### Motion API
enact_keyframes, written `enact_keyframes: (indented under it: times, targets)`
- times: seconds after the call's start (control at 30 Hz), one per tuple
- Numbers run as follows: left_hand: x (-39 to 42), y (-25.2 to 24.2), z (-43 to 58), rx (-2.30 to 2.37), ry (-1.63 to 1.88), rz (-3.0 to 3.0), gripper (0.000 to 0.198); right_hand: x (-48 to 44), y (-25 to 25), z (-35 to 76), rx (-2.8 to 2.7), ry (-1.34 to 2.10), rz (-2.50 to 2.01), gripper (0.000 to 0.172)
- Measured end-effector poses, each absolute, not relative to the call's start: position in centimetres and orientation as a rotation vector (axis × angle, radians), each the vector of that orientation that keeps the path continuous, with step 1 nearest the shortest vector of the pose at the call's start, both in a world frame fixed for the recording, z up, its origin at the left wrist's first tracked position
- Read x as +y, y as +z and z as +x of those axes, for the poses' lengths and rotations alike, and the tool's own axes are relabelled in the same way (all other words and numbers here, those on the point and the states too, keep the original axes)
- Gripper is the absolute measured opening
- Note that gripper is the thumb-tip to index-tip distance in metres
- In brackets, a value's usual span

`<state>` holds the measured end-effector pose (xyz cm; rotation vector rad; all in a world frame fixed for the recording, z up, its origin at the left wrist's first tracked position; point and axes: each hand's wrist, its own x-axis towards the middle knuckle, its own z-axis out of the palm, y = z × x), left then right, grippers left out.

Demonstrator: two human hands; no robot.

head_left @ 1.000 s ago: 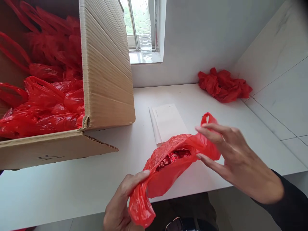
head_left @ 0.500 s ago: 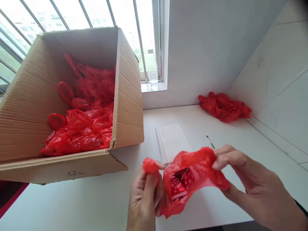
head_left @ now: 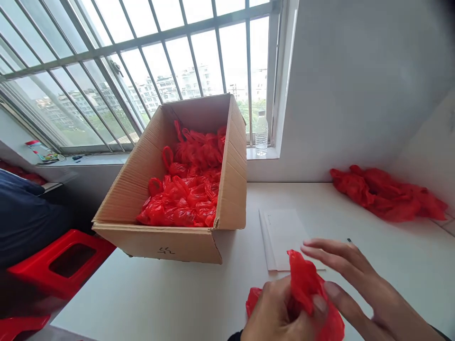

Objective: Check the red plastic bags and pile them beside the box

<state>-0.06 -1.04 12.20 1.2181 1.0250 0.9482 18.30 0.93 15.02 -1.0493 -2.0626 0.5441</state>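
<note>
**Head view: small red bag bunched in the left hand, near the filled box**

The left hand is clenched around a small crumpled red plastic bag, thumb pressed on its gathered top. The right hand hovers just beside it with fingers spread and loose, fingertips near the bag's upper tip; whether they touch the plastic cannot be told. The bag sits low in the frame, held above the near edge of the white surface. Its long axis runs roughly upright, the twisted end pointing up and slightly away from the person, the fuller body hanging below the fist.

Judging from this, the bag looks closed up but not yet put away. Beyond it lie a white folded paper sheet, an open brown cardboard box already holding many similar red bags, and, well apart at the far right, a loose heap of red plastic bags.
</note>
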Motion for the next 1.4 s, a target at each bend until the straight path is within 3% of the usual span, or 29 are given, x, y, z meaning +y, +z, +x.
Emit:
enact_keyframes:
  times: [0.13, 0.23, 0.37, 0.47, 0.57, 0.7, 0.8, 0.83, 0.93, 0.97, 1.0, 1.1, 1.17, 1.4]
  targets:
    - [-0.2, 12.8, -0.3, 1.061, 0.926, 1.107, 0.048, 1.2, 15.0, 18.3, -2.002, 0.889, -1.185, 0.019]
    - [0.7, 12.9, -0.8, 0.98, 0.942, 0.935, 0.055, 1.3, 15.2, 18.3, -1.923, 0.917, -1.199, 0.019]
    - [1.1, 13.2, -1.5, 0.884, 0.919, 0.708, 0.042, 1.2, 15.0, 17.9, -1.812, 1.0, -1.229, 0.021]
    - [0.8, 13.7, -1.7, 0.819, 0.911, 0.824, 0.046, 1.0, 14.9, 17.3, -1.772, 1.041, -1.225, 0.021]
    - [0.9, 13.6, -1.5, 0.849, 0.879, 0.996, 0.04, 0.7, 14.8, 16.9, -1.827, 1.057, -1.182, 0.016]
    - [1.5, 12.8, -1.2, 0.89, 0.904, 0.695, 0.042, 0.3, 14.6, 17.2, -1.842, 0.926, -1.129, 0.007]
    - [1.5, 12.5, -1.6, 0.803, 0.961, 0.667, 0.026, 0.3, 14.0, 17.5, -1.963, 0.853, -1.087, 0.004]
    - [1.5, 12.6, -1.8, 0.775, 0.945, 0.72, 0.022, 0.4, 13.7, 17.4, -2.017, 0.863, -1.071, 0.013]
    - [1.2, 12.9, -2.8, 0.743, 0.85, 0.924, 0.021, 1.1, 12.5, 17.1, -2.12, 1.035, -1.022, 0.077]
    - [1.2, 13.0, -3.1, 0.749, 0.823, 0.996, 0.019, 1.4, 12.1, 17.0, -2.118, 1.11, -1.024, 0.088]
    - [1.1, 13.1, -3.4, 0.773, 0.812, 1.071, 0.016, 1.6, 11.8, 16.9, -2.103, 1.164, -1.045, 0.088]
    - [0.8, 12.7, -3.8, 0.981, 0.88, 1.353, 0.013, 1.9, 11.3, 16.7, -2.013, 1.191, -1.132, 0.053]
    - [0.7, 11.9, -3.6, 1.159, 1.004, 1.603, 0.02, 1.8, 11.3, 16.6, -1.966, 1.241, -1.123, 0.039]
    - [0.1, 7.5, -3.3, 1.171, 1.396, 2.167, 0.038, 2.5, 9.8, 16.5, -1.691, 1.738, -0.923, 0.042]
